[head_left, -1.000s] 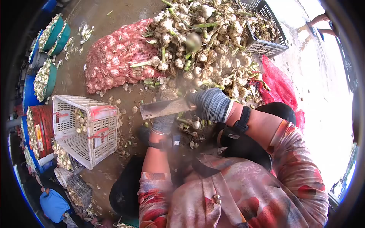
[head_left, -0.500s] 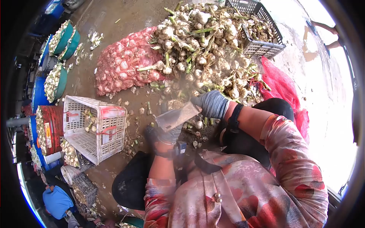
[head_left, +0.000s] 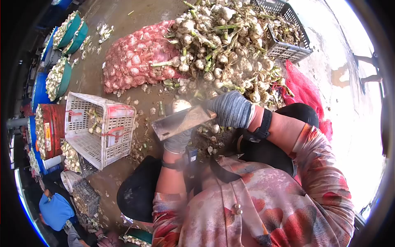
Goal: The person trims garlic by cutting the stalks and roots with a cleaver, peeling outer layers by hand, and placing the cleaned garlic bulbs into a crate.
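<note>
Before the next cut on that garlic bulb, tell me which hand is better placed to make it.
Right, I'd judge: the right hand grips the cleaver, which shows close to the garlic bulb. The left hand, partly hidden by the cleaver, seems better for steadying.

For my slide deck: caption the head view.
Gloved right hand holds a cleaver partly hiding the left hand, near heaped garlic.

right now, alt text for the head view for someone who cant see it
A gloved right hand holds a broad blade over the gloved left hand, a garlic bulb just beyond. Farther off, heaped garlic and a red mesh bag; left, a white crate.
</note>
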The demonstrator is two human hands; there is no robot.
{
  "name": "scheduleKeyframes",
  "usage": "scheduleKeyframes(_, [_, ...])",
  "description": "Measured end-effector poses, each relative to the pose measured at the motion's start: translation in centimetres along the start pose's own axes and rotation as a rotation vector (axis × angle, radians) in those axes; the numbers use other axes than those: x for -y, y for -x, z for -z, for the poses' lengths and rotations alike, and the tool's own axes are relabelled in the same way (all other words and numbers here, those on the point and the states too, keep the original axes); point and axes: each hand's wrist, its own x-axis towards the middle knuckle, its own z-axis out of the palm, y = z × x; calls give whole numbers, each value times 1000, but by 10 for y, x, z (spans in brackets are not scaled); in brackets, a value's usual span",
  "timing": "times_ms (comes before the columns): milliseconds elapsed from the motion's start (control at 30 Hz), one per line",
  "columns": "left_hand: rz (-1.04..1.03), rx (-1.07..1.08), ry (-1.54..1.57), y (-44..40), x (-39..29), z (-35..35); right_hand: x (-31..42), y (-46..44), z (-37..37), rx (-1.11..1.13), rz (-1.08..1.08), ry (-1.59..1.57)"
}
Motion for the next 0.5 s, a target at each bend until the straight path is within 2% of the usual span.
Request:
scheduleKeyframes(67, [-145,-39,-149,0,-1,3,2,2,-2,1,57,-1])
scheduleKeyframes(100, [-142,-32,-145,2,2,-1,1,2,-4,6,52,-6])
scheduleKeyframes(133, [-24,-25,54,4,4,-6,-1,2,-5,13,60,-14])
scheduleKeyframes(200, [95,-11,256,4,5,-10,-3,2,-8,2,68,-16])
scheduleKeyframes(267, [-95,-90,123,1,2,-9,-7,-2,-17,34,37,-23])
scheduleKeyframes(300, [-95,-82,129,2,-2,-9,-8,-3,-21,65,9,-30])
scheduleKeyframes(333, [16,-129,282,3,-11,-7,-4,0,-15,73,3,-53])
scheduleKeyframes(400, [242,-170,589,2,-34,7,-21,-9,-46,102,30,-162])
scheduleKeyframes(433, [268,-137,361,13,-15,1,-12,-1,-28,21,53,-115])
scheduleKeyframes(467, [464,-285,1161,18,-6,-12,-24,0,-44,-92,143,-106])
scheduleKeyframes(500, [487,-219,899,10,-13,-12,-21,11,-32,-192,163,-82])
